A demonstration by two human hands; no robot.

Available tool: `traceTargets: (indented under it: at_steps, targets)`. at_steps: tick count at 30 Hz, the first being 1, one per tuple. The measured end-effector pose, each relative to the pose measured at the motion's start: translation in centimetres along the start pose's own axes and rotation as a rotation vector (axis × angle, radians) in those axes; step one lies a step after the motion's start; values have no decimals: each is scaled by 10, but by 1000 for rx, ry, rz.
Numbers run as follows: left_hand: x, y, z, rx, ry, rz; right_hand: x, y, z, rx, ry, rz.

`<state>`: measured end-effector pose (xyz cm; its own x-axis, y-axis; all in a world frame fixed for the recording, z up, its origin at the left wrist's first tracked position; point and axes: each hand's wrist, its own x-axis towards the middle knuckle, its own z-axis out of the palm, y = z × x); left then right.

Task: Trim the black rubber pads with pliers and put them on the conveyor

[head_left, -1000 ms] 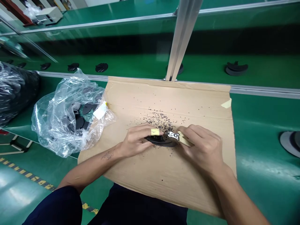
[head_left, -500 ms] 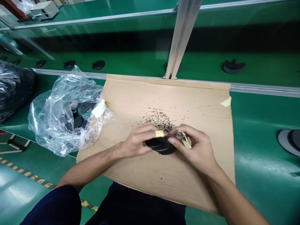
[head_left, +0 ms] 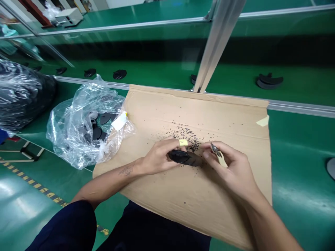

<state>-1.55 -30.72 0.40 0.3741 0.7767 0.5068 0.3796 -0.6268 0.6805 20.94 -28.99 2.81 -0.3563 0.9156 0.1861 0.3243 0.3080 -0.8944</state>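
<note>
My left hand (head_left: 163, 155), with yellow tape round one finger, is closed on a black rounded plastic part (head_left: 183, 157). The part is tilted nearly edge-on and blurred at its right end. My right hand (head_left: 230, 162) grips a small pair of nippers (head_left: 218, 155) with metal jaws and pale yellow handles, partly hidden by the fingers. The jaws point up and away, a little to the right of the part and apart from it. Small black scraps (head_left: 187, 134) lie scattered on the cardboard sheet (head_left: 162, 191) beneath and beyond both hands.
On the left stands an open clear plastic bag (head_left: 68, 139) with black round parts (head_left: 96, 132) inside. A large black bag (head_left: 23, 94) is behind it. Several black parts (head_left: 269, 81) lie along the green surface beyond the metal rail (head_left: 300, 108). A metal post (head_left: 220, 42) rises behind the cardboard.
The black part has turned from showing its broad face to nearly edge-on. My right hand with the nippers has drawn away from it to the right. The whole view has shifted slightly.
</note>
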Motion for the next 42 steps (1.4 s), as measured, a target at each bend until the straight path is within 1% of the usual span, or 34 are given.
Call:
traceTargets:
  at_steps: [3,6,9,12,14,16,18,21,24,26,28,29,31,33,35,37,39,42]
  targets:
    - [1,-1,-2,42,1,-20,0,-4,0,-25,-103,-88]
    - [1,0,-2,54,6,-3,-2,-2,2,-130,-140,-250]
    - [1,1,1,18,12,10,-5,4,6,-346,-68,-427]
    - [1,2,2,-48,4,13,-7,8,9,-527,20,-523]
    - [3,3,-1,-101,-22,22,-8,9,8,-554,34,-546]
    - [7,3,-5,-156,-69,-1,-8,9,7,-560,39,-567]
    - [11,3,-8,-176,-132,-80,-6,9,5,-569,45,-599]
    - [17,2,-13,-136,-210,-185,-3,11,4,-579,88,-671]
    - [28,0,-26,-76,-260,-176,-1,13,4,-582,138,-706]
    - [41,-4,-42,12,-281,-136,-1,14,3,-590,179,-697]
    - [63,-15,-61,151,-269,-105,-3,15,2,-595,211,-677]
    - [77,-24,-71,232,-248,-107,-4,15,2,-593,222,-669]
    - [109,-50,-86,405,-166,-194,-7,14,4,-585,222,-648]
    - [141,-81,-94,463,-109,-244,-11,12,6,-572,218,-621]
    - [168,-112,-93,497,-60,-301,-14,11,10,-563,215,-585]
    - [186,-138,-88,520,-27,-376,-16,12,13,-564,196,-555]
    - [196,-159,-82,528,-21,-453,-19,15,16,-568,176,-534]
    - [206,-181,-70,524,-26,-548,-22,21,17,-575,166,-513]
